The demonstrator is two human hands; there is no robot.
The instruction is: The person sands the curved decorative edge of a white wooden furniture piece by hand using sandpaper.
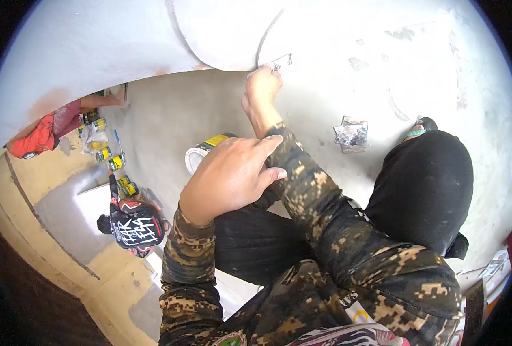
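Observation:
My right hand [262,89] reaches forward to the white curved wall [337,34] and grips a small metal scraper [278,61], whose blade lies against the wall surface. My left hand [228,179] rests flat on my right forearm in its camouflage sleeve, fingers apart and holding nothing. I am squatting, and my knee in black trousers [423,184] rises at the right.
A white tub with a yellow label [201,153] stands on the grey floor just beyond my left hand. A crumpled silvery wrapper [351,134] lies near my sandalled foot [420,127]. At left, a person in red [36,138], another in a black cap [132,228], and several yellow cans [109,158].

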